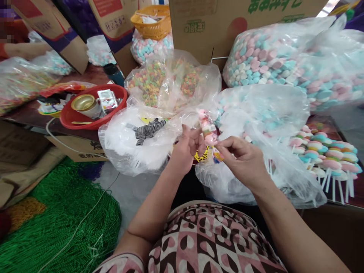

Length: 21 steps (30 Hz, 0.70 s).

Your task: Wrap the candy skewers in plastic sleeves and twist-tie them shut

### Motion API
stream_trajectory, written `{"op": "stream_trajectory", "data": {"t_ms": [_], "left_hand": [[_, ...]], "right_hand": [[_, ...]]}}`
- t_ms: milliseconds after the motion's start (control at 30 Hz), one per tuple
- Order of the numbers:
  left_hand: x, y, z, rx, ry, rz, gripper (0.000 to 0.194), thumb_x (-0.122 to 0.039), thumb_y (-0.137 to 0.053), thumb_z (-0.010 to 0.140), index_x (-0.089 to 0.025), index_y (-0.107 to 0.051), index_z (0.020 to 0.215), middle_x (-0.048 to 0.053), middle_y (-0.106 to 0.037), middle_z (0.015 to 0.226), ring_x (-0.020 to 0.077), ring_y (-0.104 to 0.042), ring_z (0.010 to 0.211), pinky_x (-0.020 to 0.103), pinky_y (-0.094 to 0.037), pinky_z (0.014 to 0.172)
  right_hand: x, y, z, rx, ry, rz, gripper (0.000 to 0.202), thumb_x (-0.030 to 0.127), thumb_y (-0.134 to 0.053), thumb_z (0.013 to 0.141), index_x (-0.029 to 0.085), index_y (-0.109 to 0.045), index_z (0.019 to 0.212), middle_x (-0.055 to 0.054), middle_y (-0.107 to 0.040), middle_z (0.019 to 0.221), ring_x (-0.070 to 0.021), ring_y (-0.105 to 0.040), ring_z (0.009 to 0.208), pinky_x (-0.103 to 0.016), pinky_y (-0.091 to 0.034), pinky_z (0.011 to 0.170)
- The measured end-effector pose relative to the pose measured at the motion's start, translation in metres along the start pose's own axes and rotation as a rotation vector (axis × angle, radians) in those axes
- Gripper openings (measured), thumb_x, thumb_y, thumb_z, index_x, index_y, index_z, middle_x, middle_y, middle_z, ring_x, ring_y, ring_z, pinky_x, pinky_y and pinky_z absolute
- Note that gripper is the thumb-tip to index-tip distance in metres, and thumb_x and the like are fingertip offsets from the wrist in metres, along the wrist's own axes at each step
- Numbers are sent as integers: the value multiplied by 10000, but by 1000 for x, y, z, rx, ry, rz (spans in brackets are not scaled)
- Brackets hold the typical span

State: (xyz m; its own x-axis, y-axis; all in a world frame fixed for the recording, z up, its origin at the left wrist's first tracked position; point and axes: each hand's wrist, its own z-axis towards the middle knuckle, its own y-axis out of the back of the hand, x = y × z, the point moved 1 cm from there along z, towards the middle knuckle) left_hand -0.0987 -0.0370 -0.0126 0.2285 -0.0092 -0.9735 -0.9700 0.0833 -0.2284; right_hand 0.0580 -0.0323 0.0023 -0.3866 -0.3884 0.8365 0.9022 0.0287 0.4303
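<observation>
A marshmallow skewer (208, 127) in a clear wrapper stands upright between my hands, with pink pieces and greenish-orange rings. My left hand (187, 151) curls its fingers against the skewer's left side; their exact contact is hard to make out. At its lower end, my right hand (246, 159) pinches the gathered wrapper with thumb and forefinger. A small colourful tag (217, 155) hangs just below that pinch. Behind and under my hands lie yellow strips (201, 154), partly hidden. To the right, finished-looking marshmallow skewers (330, 155) with white sticks lie in a pile.
Bags of marshmallows (261, 57) and ring candies (167, 77) line the back. A red basin (93, 120) with a metal bowl stands left, near a white plastic bag (119, 140) bearing a grey striped cloth (149, 129). Green cords (71, 220) heap at lower left.
</observation>
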Motion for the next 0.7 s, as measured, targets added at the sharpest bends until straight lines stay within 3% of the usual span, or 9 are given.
{"op": "stream_trajectory", "data": {"t_ms": [67,167,233,300,400,467,500,600,700], "left_hand": [[-6,2,-2,66,50,-35,861,-787,-119,880,-173,-715,772,-17,-380,442,101,-331,428,261,-348,485],[-8,-2,-10,235,140,183,801,-807,-270,853,-166,-684,608,-17,-368,387,88,-313,404,255,-318,461],[-3,-5,-12,230,174,333,759,-788,-345,849,-175,-564,459,-4,-391,380,85,-342,414,252,-314,466],[5,-8,-10,143,179,259,753,-765,-307,876,-182,-471,429,-3,-394,390,82,-345,415,248,-303,467],[10,-8,-6,69,137,-96,546,-641,-450,893,-177,-624,664,-55,-349,437,66,-285,412,220,-267,450],[8,-5,-6,39,108,-185,262,-441,-655,817,-211,-696,936,-75,-395,511,52,-255,432,197,-242,443],[5,-3,-7,40,98,-164,276,-357,-706,774,-231,-700,1019,-70,-453,556,47,-272,444,191,-249,444],[-4,2,-13,158,19,61,235,-316,-744,741,-218,-749,954,6,-653,747,93,-510,586,216,-413,552],[-12,-6,-20,441,-74,321,203,-305,-703,801,-217,-787,963,68,-739,897,199,-657,844,291,-505,754]], "right_hand": [[-4,-1,0,9,-21,13,140,240,-608,816,211,-647,685,15,-626,607,-124,-547,563,-263,-421,546],[-6,2,3,-63,-15,-4,125,244,-619,819,210,-663,707,10,-654,643,-124,-556,576,-266,-434,569],[-3,4,3,-108,11,-34,133,249,-610,833,214,-673,722,3,-661,662,-129,-560,587,-272,-439,581],[-1,4,1,-86,30,-36,130,255,-607,841,218,-684,743,-2,-666,675,-137,-570,603,-276,-446,588],[-2,-1,-5,-12,-11,24,126,262,-620,830,214,-675,727,-4,-668,673,-140,-567,603,-279,-447,588],[-8,-4,-9,55,-90,109,147,292,-632,837,210,-668,721,-8,-666,677,-142,-566,611,-282,-456,595],[-11,-5,-11,91,-126,172,167,322,-639,846,210,-670,725,-10,-664,685,-149,-578,636,-289,-473,621],[-19,-2,-14,159,-163,416,242,424,-675,847,217,-679,721,-41,-704,863,-191,-648,862,-347,-523,823],[-23,9,-20,193,-200,593,294,490,-694,834,215,-670,732,-62,-706,1103,-225,-639,1079,-389,-497,962]]}}
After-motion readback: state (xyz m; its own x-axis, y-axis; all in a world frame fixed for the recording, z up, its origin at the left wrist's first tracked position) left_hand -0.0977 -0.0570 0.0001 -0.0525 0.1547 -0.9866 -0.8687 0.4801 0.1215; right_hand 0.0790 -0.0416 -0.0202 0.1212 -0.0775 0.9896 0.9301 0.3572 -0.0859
